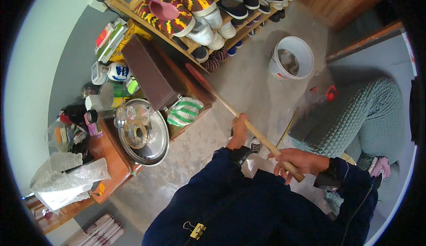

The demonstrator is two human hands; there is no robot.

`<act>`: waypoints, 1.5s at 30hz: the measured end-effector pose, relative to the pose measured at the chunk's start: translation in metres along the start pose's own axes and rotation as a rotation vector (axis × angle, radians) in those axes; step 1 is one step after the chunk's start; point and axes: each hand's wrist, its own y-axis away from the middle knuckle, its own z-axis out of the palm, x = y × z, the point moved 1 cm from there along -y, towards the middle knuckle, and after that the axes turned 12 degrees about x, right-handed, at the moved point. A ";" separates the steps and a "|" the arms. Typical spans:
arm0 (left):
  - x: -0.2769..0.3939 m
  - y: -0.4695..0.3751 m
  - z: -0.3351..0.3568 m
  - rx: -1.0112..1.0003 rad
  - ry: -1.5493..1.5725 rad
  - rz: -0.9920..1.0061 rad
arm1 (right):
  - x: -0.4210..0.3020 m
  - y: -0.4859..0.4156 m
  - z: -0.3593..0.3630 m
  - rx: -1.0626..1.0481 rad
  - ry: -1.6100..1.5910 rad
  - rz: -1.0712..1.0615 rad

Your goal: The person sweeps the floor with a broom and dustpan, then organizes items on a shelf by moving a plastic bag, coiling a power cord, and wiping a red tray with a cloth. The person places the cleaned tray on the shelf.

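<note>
A long wooden handle (261,138) slants across the view, from close to my body toward the gap between the cabinet and the shoe rack. My left hand (239,129) is wrapped around its middle. Close to the butt end, my right hand (301,162) grips the same handle. The far end carries a reddish part (199,76), low down beside the cabinet; its shape is partly hidden in shadow. A white plastic bucket (274,66) with murky water (288,61) in it stands on the concrete floor (251,79) ahead of me.
A wooden shoe rack (116,1) full of shoes stands ahead. On the left, a wooden cabinet (113,156) bears a round metal tray (161,149) with glassware, a brown box (153,73) and a striped cloth (185,111). A sofa with a quilted grey-green cover (352,113) is on the right, beside a thin yellowish stick (288,126).
</note>
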 end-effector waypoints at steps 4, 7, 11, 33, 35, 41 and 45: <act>0.006 -0.005 0.012 0.023 -0.046 0.118 | 0.008 -0.011 -0.009 0.145 0.100 0.023; 0.001 -0.040 0.002 -0.058 -0.301 0.128 | 0.029 -0.055 -0.038 0.223 0.146 -0.100; -0.049 -0.092 -0.031 -0.110 -0.590 0.050 | 0.079 -0.143 -0.079 0.291 0.089 -0.145; -0.145 -0.048 -0.062 0.001 -0.800 -0.113 | 0.192 -0.148 -0.085 0.633 0.534 -0.239; -0.137 0.005 -0.047 -0.081 -0.731 -0.191 | 0.216 -0.112 -0.086 0.585 0.463 -0.264; -0.153 -0.013 -0.066 -0.096 -0.727 0.053 | 0.222 -0.131 -0.100 0.557 0.386 -0.241; -0.124 -0.123 -0.077 -0.023 -0.740 0.147 | 0.160 -0.226 -0.109 0.398 0.208 -0.190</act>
